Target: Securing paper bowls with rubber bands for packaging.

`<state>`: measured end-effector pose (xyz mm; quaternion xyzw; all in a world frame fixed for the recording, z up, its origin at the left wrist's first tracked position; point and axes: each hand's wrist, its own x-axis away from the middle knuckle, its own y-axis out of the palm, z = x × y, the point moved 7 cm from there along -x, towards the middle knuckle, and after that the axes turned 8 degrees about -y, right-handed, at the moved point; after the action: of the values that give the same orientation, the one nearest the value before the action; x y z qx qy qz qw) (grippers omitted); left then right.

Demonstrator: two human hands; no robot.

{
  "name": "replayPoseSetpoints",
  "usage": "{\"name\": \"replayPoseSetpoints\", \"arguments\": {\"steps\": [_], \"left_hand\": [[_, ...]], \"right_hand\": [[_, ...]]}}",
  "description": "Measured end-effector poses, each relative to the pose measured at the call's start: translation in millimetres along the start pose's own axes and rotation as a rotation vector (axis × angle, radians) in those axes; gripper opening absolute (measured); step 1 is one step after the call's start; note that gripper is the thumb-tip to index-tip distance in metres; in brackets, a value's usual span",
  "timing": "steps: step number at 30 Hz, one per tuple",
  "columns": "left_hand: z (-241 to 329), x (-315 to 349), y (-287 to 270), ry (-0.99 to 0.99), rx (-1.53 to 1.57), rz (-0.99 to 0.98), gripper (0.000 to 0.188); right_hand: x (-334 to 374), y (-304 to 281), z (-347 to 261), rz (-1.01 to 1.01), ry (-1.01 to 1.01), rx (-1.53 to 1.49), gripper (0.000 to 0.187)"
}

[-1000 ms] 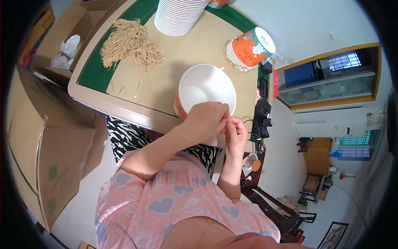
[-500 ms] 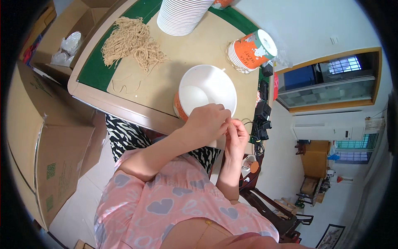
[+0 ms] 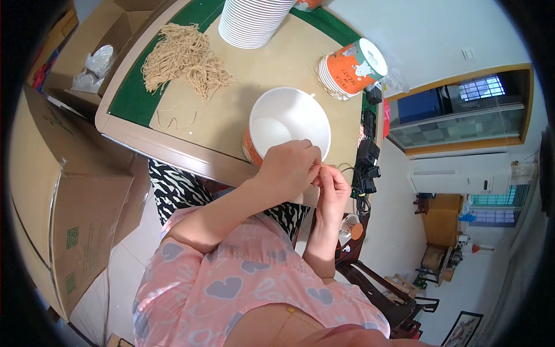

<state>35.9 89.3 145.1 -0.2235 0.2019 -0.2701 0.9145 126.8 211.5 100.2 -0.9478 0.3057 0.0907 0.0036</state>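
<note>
A large paper bucket [image 3: 292,118], white inside with an orange printed outside, stands at the table's near edge with its mouth tipped toward me. My left hand [image 3: 289,168] reaches across its near rim, fingers pinched. Against those fingertips, the thumb and fingers of my right hand [image 3: 332,188] are pinched too, just off the rim's near right side. What lies between the fingertips is too small to make out. A tangled heap of beige string [image 3: 182,61] rests at the far left, with a loose strand trailing toward me.
A tall stack of white buckets [image 3: 254,23] stands at the back. To the right is an upturned stack of orange and green buckets [image 3: 352,69] with string around it. Black power adapters [image 3: 367,153] and cables line the right edge. Cardboard boxes [image 3: 81,220] stand at left.
Both hands stay pinched together by the rim. My right hand has shifted very slightly to the right, and my left hand's knuckles have risen a little. The bucket has hardly moved.
</note>
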Motion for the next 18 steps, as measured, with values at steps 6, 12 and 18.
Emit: {"name": "replayPoseSetpoints", "arguments": {"steps": [6,12,18], "left_hand": [[-10.3,-9.3,-3.8,-0.148,0.186,-0.118,0.015],[-18.2,-11.6,-4.5,-0.206,0.309,-0.123,0.015],[-17.2,-11.6,-6.8,-0.233,0.308,-0.157,0.015]], "right_hand": [[-9.3,10.7,-24.1,-0.062,-0.178,0.283,0.013],[-10.2,23.0,-45.1,-0.101,-0.229,0.429,0.031],[-6.4,22.6,-32.8,-0.118,-0.17,0.387,0.037]]}}
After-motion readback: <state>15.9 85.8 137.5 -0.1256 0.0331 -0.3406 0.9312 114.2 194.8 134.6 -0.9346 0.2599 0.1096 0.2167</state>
